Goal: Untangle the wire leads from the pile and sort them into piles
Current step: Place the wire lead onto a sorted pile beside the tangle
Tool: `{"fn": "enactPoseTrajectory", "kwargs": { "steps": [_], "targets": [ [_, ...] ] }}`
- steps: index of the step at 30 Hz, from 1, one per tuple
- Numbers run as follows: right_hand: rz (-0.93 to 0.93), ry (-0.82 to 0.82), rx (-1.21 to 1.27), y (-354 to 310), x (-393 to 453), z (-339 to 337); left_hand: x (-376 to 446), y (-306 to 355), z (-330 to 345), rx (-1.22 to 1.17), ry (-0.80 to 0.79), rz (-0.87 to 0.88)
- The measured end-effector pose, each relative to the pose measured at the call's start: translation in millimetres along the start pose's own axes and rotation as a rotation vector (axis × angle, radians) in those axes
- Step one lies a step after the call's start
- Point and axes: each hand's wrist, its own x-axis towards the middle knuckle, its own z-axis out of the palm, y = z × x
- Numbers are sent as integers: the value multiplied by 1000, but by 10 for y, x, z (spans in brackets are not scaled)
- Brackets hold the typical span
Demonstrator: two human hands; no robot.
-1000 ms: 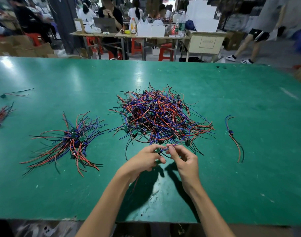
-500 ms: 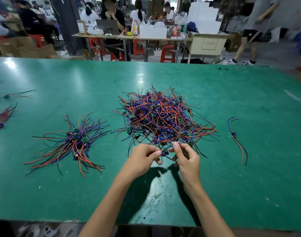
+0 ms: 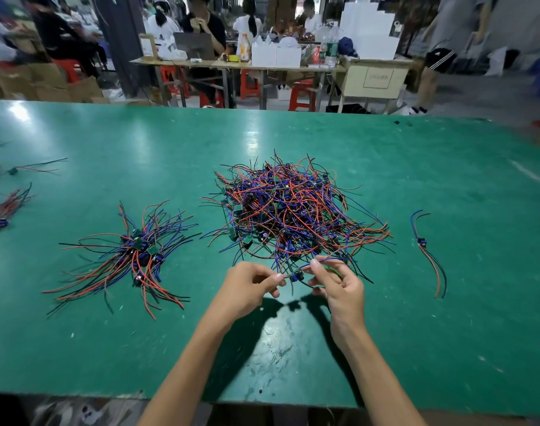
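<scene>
Behind our green table (image 3: 416, 318) we see a busy workshop, with people seated at a long bench cluttered with white boxes and bottles, red stools beneath it, and someone in dark shorts walking at the far right. On the table in front of us sits the tangled pile (image 3: 293, 216) of red, blue and black wire leads with small green boards caught among them. We hold one wire lead (image 3: 295, 276) at the near edge of that pile, raised just above the table: our left hand (image 3: 247, 290) pinches its wires between thumb and fingertips on one side of the small dark component, and our right hand (image 3: 339, 287) pinches the wires on the other side, its index finger curled over them. The far ends of this lead run back into the tangle. To the left of the pile lies a sorted pile (image 3: 133, 256) fanned out flat, well apart from it. A single lead (image 3: 428, 253) lies alone to the right. More leads (image 3: 4, 210) lie at the table's left edge.
</scene>
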Motion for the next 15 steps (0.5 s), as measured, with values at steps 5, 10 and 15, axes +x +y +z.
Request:
{"fn": "enactPoseTrajectory", "kwargs": {
  "steps": [5, 10, 15],
  "targets": [
    [-25, 81, 31, 51, 3, 13, -57, -145, -73, -56, -33, 22],
    [-47, -17, -24, 72, 8, -12, 5, -78, -23, 148, 91, 209],
    [-61, -95, -70, 97, 7, -19, 77, 62, 236, -20, 20, 264]
  ]
}}
